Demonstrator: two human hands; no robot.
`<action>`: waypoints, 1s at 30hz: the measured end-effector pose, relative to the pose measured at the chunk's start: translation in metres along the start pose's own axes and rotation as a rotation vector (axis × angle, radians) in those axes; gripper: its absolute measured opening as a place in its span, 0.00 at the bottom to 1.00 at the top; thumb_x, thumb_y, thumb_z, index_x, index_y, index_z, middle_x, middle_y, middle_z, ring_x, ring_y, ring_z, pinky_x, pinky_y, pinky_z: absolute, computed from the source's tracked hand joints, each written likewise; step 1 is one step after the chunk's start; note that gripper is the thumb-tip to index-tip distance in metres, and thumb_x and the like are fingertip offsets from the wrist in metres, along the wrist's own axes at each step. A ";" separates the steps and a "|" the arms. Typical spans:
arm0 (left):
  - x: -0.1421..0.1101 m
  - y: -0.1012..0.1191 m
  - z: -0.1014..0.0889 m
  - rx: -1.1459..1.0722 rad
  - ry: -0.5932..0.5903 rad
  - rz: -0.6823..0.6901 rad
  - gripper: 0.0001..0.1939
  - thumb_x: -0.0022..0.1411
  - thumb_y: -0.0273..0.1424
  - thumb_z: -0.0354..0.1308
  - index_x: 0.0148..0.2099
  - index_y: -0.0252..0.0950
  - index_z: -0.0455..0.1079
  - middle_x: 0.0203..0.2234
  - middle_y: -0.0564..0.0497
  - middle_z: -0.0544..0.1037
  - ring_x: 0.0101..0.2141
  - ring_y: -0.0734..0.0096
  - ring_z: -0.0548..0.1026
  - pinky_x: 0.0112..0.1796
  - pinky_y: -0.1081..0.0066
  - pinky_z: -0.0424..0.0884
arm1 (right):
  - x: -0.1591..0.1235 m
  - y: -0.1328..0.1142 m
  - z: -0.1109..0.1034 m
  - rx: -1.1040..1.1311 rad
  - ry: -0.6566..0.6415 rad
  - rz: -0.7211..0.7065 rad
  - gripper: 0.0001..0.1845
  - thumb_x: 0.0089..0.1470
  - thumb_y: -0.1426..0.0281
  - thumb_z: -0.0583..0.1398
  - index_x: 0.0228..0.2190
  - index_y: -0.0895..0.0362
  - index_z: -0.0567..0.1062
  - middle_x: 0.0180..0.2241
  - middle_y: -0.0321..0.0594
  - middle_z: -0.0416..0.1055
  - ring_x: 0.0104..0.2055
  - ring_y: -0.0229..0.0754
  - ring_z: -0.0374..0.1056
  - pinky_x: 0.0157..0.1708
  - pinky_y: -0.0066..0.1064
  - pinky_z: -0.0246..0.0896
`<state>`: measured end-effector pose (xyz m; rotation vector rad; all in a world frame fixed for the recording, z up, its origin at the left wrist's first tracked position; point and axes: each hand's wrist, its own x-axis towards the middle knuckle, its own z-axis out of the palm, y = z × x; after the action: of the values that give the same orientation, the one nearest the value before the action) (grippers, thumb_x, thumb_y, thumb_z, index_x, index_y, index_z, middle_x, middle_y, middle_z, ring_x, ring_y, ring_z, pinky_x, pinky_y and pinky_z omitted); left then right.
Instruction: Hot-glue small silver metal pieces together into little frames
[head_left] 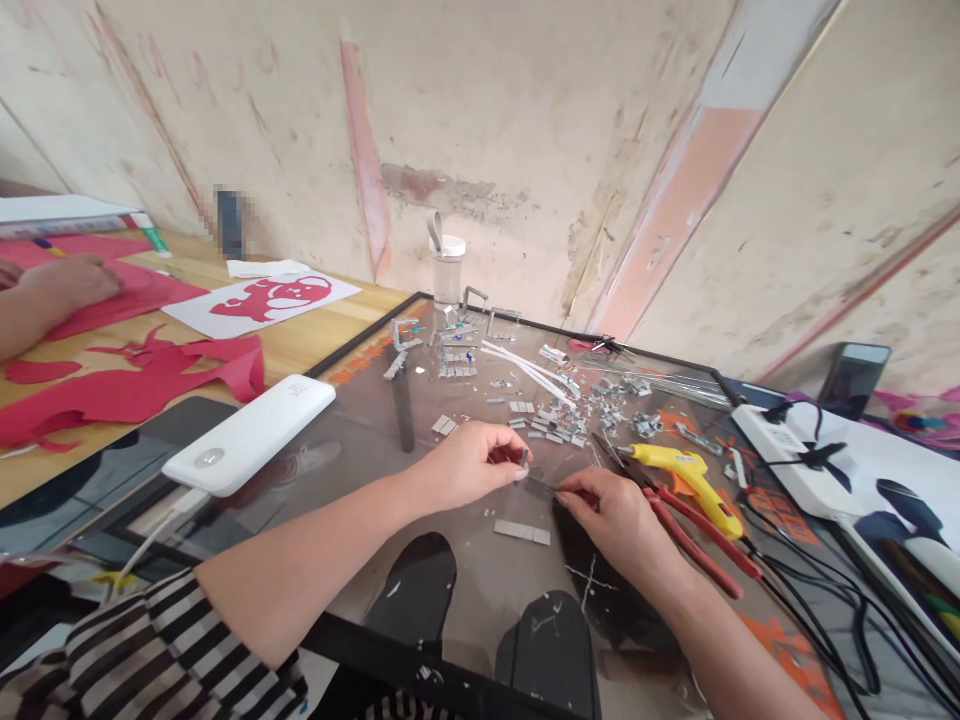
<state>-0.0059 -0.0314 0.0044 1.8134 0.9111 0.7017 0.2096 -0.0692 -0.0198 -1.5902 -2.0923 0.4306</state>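
My left hand is closed in a pinch on a small strip of metal staples, just above the glass sheet. My right hand is also pinched, holding a thin dark strip that points left toward the left hand's fingertips. The two hands almost touch. A flat grey bar of staples lies on the glass just below them. Several more staple pieces are scattered beyond the hands.
A yellow glue gun and red-handled pliers lie right of my right hand. A white power bank sits left, a power strip far right. A clear jar stands at the wall. Another person's hand rests on red paper.
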 end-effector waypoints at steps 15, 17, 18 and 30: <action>0.002 -0.008 0.004 0.152 -0.022 -0.043 0.12 0.53 0.30 0.55 0.40 0.34 0.72 0.26 0.52 0.76 0.28 0.73 0.72 0.32 0.74 0.67 | -0.003 -0.005 0.002 -0.096 -0.009 -0.040 0.06 0.46 0.74 0.57 0.29 0.55 0.72 0.28 0.36 0.70 0.31 0.41 0.66 0.30 0.30 0.59; 0.002 -0.008 0.005 0.168 -0.033 -0.052 0.15 0.52 0.30 0.55 0.43 0.33 0.71 0.26 0.52 0.75 0.28 0.73 0.72 0.32 0.74 0.67 | -0.003 -0.005 0.003 -0.097 -0.019 -0.037 0.08 0.47 0.74 0.58 0.32 0.55 0.73 0.29 0.37 0.70 0.31 0.41 0.66 0.31 0.30 0.60; 0.002 -0.008 0.005 0.180 -0.038 -0.059 0.16 0.52 0.30 0.55 0.44 0.33 0.71 0.26 0.52 0.75 0.27 0.73 0.71 0.31 0.74 0.66 | -0.003 -0.006 0.004 -0.097 -0.025 -0.034 0.09 0.47 0.73 0.58 0.33 0.56 0.74 0.29 0.37 0.69 0.32 0.41 0.66 0.32 0.30 0.60; 0.005 -0.019 0.001 0.158 -0.102 -0.104 0.20 0.53 0.30 0.53 0.48 0.32 0.69 0.29 0.49 0.77 0.28 0.70 0.73 0.30 0.73 0.66 | -0.003 -0.008 0.006 -0.125 0.007 -0.042 0.07 0.46 0.77 0.56 0.28 0.56 0.71 0.28 0.37 0.70 0.30 0.40 0.65 0.31 0.30 0.58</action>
<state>-0.0073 -0.0225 -0.0136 1.9062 1.0077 0.4789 0.2009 -0.0736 -0.0209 -1.6108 -2.1809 0.2853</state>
